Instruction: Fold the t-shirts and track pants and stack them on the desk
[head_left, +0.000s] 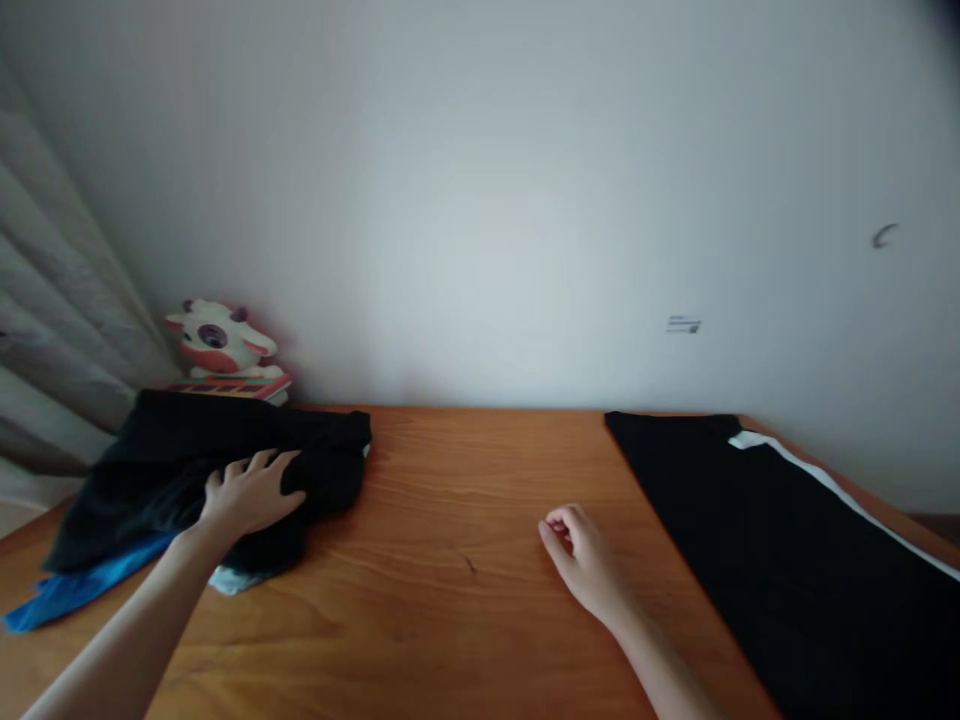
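Observation:
My left hand (251,492) rests with spread fingers on a rumpled pile of black clothes (202,430) at the left of the wooden table. A strip of blue cloth (97,585) and a bit of pale cloth (234,580) stick out from under the pile. Over the bare wood right of the middle is my right hand (581,560), its fingers curled in with nothing seen in them. To its right, a black garment (757,530) with a white stripe along its far side lies flat.
A cow-shaped toy (221,340) with a keyboard stands behind the pile, against the wall. Pale curtains (52,280) hang at the left. The wooden table (450,480) meets the wall at the back. The wall carries a small label (683,325) and a hook-like mark (885,236).

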